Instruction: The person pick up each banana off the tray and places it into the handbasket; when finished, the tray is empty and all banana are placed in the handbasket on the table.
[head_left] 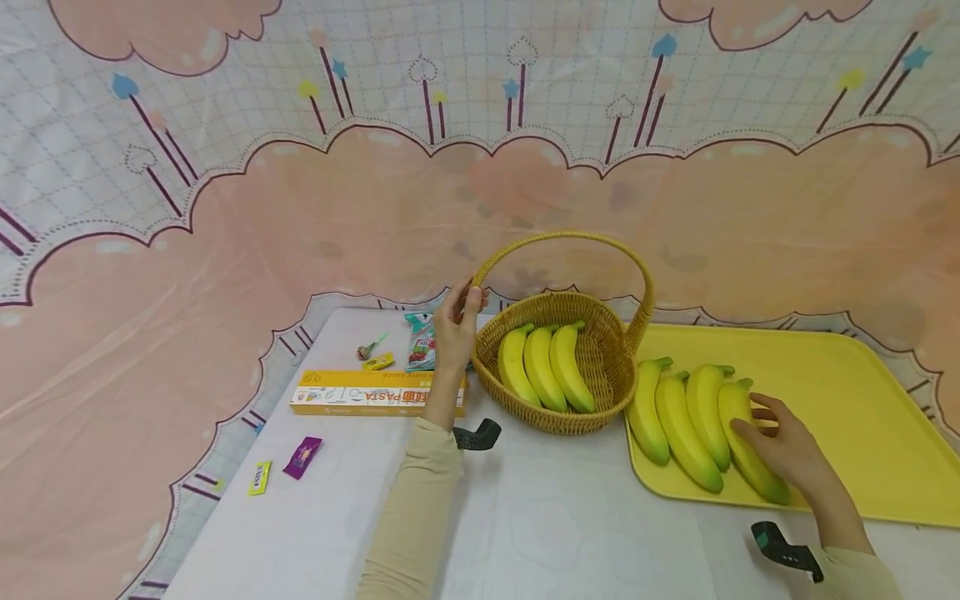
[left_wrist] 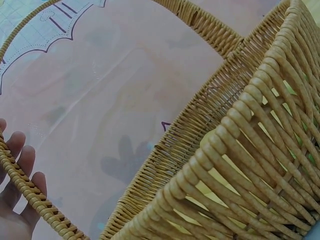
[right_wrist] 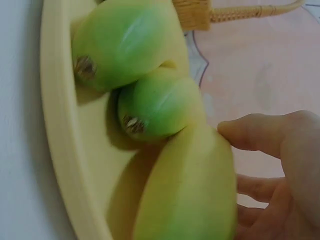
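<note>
My left hand (head_left: 455, 321) holds the left side of the arched handle of a wicker basket (head_left: 558, 422); in the left wrist view its fingers (left_wrist: 26, 159) lie behind the handle. Three yellow bananas (head_left: 545, 367) lie side by side inside the basket. Right of it, several more bananas (head_left: 688, 433) with greenish tips rest on a yellow tray (head_left: 840, 392). My right hand (head_left: 787, 442) grips the rightmost banana (head_left: 738, 429) on the tray, thumb on one side and fingers partly hidden behind it. In the right wrist view that banana (right_wrist: 192, 190) appears close up, against the thumb.
Left of the basket lies a pasta box (head_left: 360, 393). Behind it are a blue-green snack bag (head_left: 421, 342), a lollipop (head_left: 366, 351) and a yellow wrapped candy (head_left: 378, 362). Nearer are a purple packet (head_left: 303, 457) and a small yellow-green packet (head_left: 259, 477). A patterned cloth hangs behind.
</note>
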